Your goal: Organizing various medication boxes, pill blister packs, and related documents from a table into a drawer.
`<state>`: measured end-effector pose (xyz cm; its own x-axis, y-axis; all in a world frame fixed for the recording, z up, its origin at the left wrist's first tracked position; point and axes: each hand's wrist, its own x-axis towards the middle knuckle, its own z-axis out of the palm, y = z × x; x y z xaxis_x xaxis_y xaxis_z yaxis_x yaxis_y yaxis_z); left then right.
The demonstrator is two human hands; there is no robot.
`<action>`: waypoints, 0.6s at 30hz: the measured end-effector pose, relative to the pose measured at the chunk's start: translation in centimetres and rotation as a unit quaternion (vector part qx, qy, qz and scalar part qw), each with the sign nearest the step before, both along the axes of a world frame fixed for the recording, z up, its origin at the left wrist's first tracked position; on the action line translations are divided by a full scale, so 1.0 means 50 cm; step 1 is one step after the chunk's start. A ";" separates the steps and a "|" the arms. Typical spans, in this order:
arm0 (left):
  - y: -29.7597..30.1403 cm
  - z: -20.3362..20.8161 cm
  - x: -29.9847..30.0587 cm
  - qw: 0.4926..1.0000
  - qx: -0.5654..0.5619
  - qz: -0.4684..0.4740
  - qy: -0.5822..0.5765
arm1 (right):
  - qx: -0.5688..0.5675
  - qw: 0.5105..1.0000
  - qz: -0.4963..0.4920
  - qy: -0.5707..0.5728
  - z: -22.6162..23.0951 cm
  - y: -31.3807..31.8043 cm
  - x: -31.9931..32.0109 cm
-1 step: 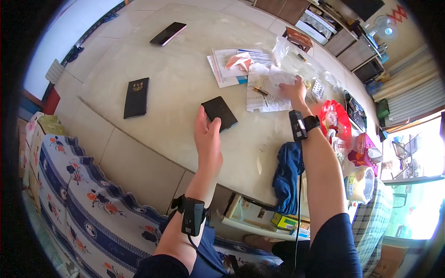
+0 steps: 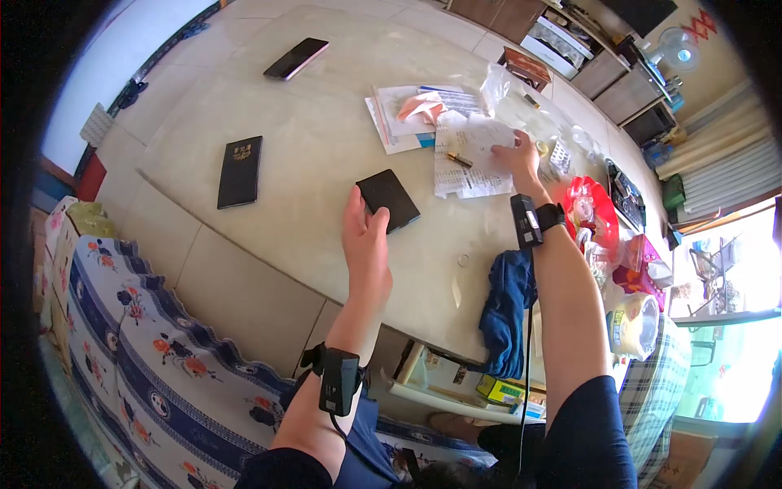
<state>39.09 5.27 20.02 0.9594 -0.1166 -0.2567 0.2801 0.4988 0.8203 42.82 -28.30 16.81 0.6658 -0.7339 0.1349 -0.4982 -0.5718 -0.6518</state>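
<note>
My left hand (image 2: 366, 244) holds the near-left corner of a small black square wallet-like item (image 2: 391, 200), with the thumb on one side and the fingers on the other. The item's underside is hidden. Toward the far right of the table, my right hand (image 2: 518, 157) grips the right edge of a thin white paper sheet (image 2: 486, 137) with bent fingers. Under and beside that sheet lie printed receipts (image 2: 452, 178). A short brass-and-black cylinder (image 2: 459, 160) rests on them. Farther left, a black booklet with gold lettering (image 2: 240, 173) lies flat.
A phone (image 2: 296, 59) lies at the far left of the table. Behind the receipts are more papers (image 2: 391, 134) and a pink cloth (image 2: 421, 107). Dark blue fabric (image 2: 507, 314) hangs over the near edge by an open drawer (image 2: 440, 377). A red dish (image 2: 592, 212) stands at the right.
My right hand has shifted very slightly, and the thin sheet beneath it lies a little differently. My left hand and the black item are almost unchanged.
</note>
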 end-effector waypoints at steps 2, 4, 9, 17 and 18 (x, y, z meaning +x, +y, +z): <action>0.008 -0.007 0.003 1.000 -0.002 -0.005 -0.002 | 0.046 0.996 0.051 -0.064 -0.005 0.010 0.012; 0.008 -0.009 0.004 1.000 -0.010 -0.015 -0.005 | 0.104 0.986 0.114 -0.071 0.001 0.006 0.027; 0.006 -0.032 0.011 0.998 -0.020 -0.044 -0.036 | -0.057 0.990 0.119 0.049 0.030 0.033 0.044; -0.001 -0.042 0.009 0.995 -0.024 -0.078 -0.055 | 0.028 0.958 0.205 0.196 0.052 0.027 0.049; -0.014 -0.039 0.007 0.994 -0.027 -0.086 -0.057 | -0.150 0.959 0.221 0.092 0.032 0.006 0.047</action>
